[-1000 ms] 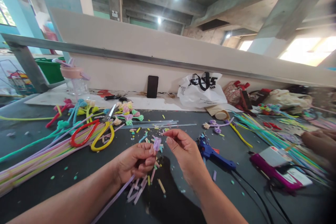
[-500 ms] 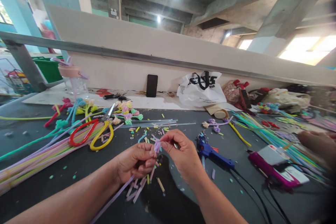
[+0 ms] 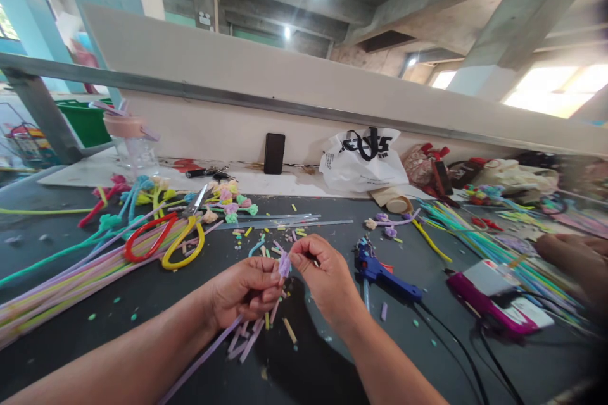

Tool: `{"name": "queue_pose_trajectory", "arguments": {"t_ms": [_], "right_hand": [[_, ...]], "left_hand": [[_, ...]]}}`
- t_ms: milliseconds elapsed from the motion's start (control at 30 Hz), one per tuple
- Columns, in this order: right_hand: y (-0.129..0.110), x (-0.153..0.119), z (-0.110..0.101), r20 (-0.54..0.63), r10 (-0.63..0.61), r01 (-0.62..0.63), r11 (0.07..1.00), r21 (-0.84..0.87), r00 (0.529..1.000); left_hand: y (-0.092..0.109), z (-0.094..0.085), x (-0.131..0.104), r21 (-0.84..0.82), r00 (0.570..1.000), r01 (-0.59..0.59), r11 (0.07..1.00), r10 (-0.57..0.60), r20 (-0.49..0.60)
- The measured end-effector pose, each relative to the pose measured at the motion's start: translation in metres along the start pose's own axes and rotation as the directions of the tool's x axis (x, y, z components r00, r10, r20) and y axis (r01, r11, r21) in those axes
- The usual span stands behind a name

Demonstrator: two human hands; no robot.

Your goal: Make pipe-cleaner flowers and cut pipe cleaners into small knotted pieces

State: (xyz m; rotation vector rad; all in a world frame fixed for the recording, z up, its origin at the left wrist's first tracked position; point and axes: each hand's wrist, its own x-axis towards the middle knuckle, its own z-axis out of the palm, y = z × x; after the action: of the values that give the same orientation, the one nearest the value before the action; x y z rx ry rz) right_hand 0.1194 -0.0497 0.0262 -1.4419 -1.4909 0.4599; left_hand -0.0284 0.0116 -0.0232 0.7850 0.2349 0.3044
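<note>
My left hand point(image 3: 247, 291) is closed around a purple fuzzy stem point(image 3: 204, 357), which runs down toward the bottom edge. At its top, between my two hands, is a small purple fuzzy flower point(image 3: 284, 264). Thumb and forefinger of my right hand point(image 3: 320, 269) are pressed together at the flower's right side, pinching its edge. Beneath the hands lie short purple cut pieces point(image 3: 251, 342) and yellow bits on the dark table point(image 3: 156, 354).
Scissors point(image 3: 183, 240) with red and yellow handles rest on long pastel stems point(image 3: 85, 272) at left. A blue glue gun point(image 3: 387, 275) and a magenta corded tool point(image 3: 494, 307) lie right. Behind stand a phone point(image 3: 274, 153) and white bag point(image 3: 363, 161). Another person's hand point(image 3: 574, 259) is at far right.
Both hands stay nearly in place around the purple flower. The right hand's fingers have shifted slightly left and closer to it. The view has moved a little.
</note>
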Motion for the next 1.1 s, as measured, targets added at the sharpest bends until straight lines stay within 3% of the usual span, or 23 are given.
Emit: {"name": "queue_pose_trajectory", "arguments": {"t_ms": [367,500,567,667,767,967,1100], "right_hand": [[0.004,0.001,-0.001,0.021,0.024,-0.025,0.997,0.079,0.999],[0.011,0.005,-0.005,-0.100,0.066,-0.040,0.969,0.244,0.993],[0.015,0.008,-0.003,-0.110,0.068,-0.050,0.985,0.164,0.992],[0.018,0.007,0.005,0.066,-0.012,0.018,0.995,-0.102,0.998],[0.020,0.000,0.018,0.279,-0.109,0.189,0.942,-0.278,0.954],[0.019,-0.017,0.040,0.490,-0.257,0.453,0.826,-0.336,0.833],[0.018,-0.023,0.049,0.562,-0.266,0.528,0.762,-0.374,0.783]], "left_hand": [[0.001,0.002,-0.001,0.001,1.000,-0.006,1.000,0.006,-0.006],[0.008,-0.002,-0.001,-0.136,0.988,-0.143,0.980,0.132,-0.086],[0.012,-0.005,-0.002,-0.187,0.964,-0.244,0.952,0.217,-0.156],[0.017,-0.008,-0.003,-0.205,0.922,-0.358,0.911,0.310,-0.231],[0.020,-0.009,-0.003,-0.183,0.908,-0.387,0.904,0.339,-0.245],[0.019,-0.012,-0.001,-0.154,0.900,-0.400,0.904,0.356,-0.250],[0.020,-0.012,-0.001,-0.159,0.893,-0.407,0.899,0.355,-0.277]]}}
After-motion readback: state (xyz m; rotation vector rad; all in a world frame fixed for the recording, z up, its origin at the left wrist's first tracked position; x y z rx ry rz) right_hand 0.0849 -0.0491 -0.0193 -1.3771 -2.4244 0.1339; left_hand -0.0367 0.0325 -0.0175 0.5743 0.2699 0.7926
